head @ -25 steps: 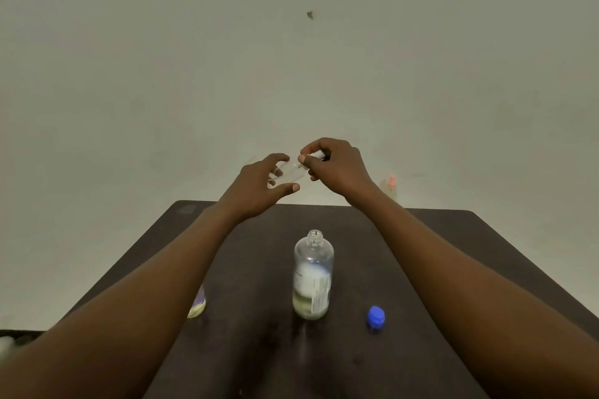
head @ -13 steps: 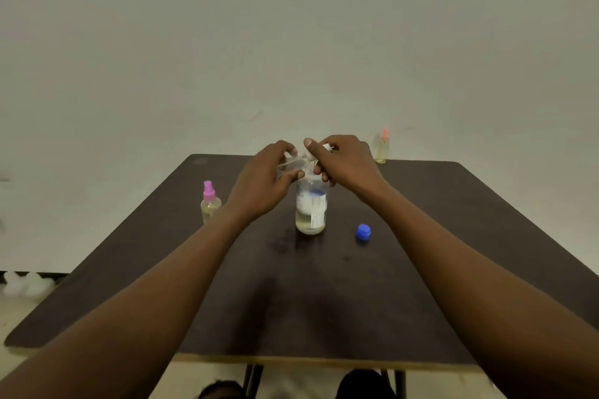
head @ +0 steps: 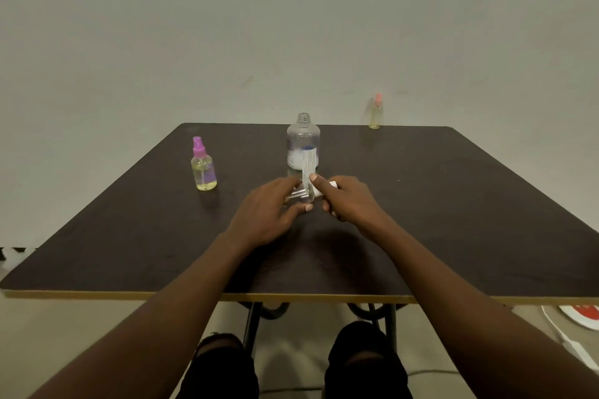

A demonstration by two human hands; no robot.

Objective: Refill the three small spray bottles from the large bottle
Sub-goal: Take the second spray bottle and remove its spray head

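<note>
The large clear bottle [head: 303, 146] stands uncapped mid-table with a little liquid at its bottom. Just in front of it, my two hands hold a small clear spray bottle [head: 299, 196] lying sideways low over the dark table [head: 486, 204]. My left hand [head: 265, 214] grips its body. My right hand [head: 350, 201] pinches its white spray top [head: 319, 192]. A purple-topped spray bottle [head: 203, 165] with yellow liquid stands at the left. An orange-topped spray bottle [head: 376, 112] stands at the far right edge.
A plain wall rises behind the table. My knees and the table's metal legs [head: 256, 321] show below its front edge. A white and red object [head: 580, 317] lies on the floor at the lower right.
Both hands came down and toward me with the small bottle, from above the large bottle's neck to the tabletop in front of it. The blue cap is out of sight now.
</note>
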